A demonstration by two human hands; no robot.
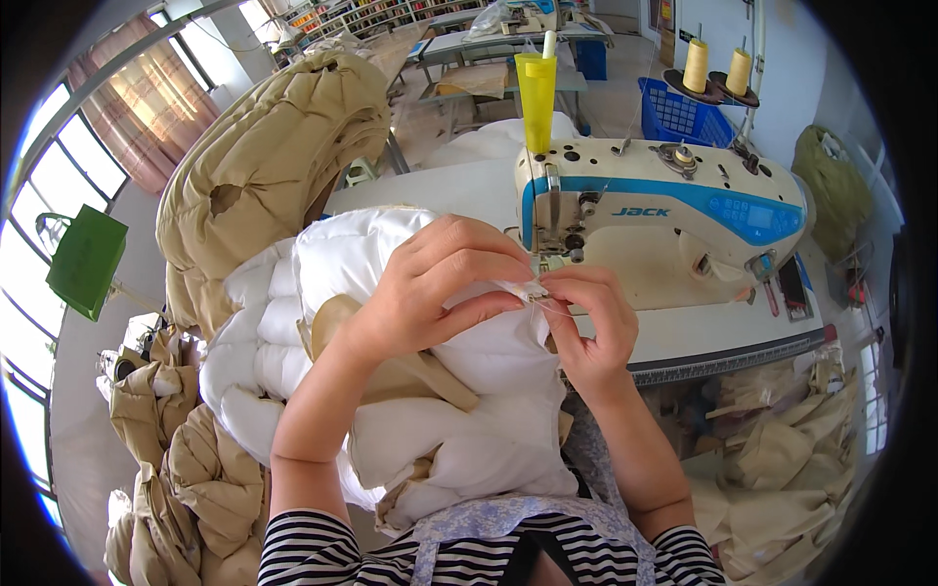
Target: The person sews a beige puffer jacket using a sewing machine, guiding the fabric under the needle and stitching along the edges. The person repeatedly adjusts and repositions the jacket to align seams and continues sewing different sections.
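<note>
apron and sleeves: our floral apron (493,515) and striped sleeves (305,549) lay nearest the view.
left hand: our left hand (428,281) pinched a white fabric edge (525,290) between thumb and fingers.
right hand: our right hand (594,320) was closed at that edge; whether it gripped cloth or only loose threads (534,306), we could not tell.
white padded garment: the white padded garment (489,430) was draped before us, its worked edge just in front of the sewing machine (625,220).
pinch: we judged that small, close grips, layers level, suited this edge best.
padding: its bulk, we thought, could drag the edge askew, so it called for support.
threads: these seemed best held clear of the fold.
</note>
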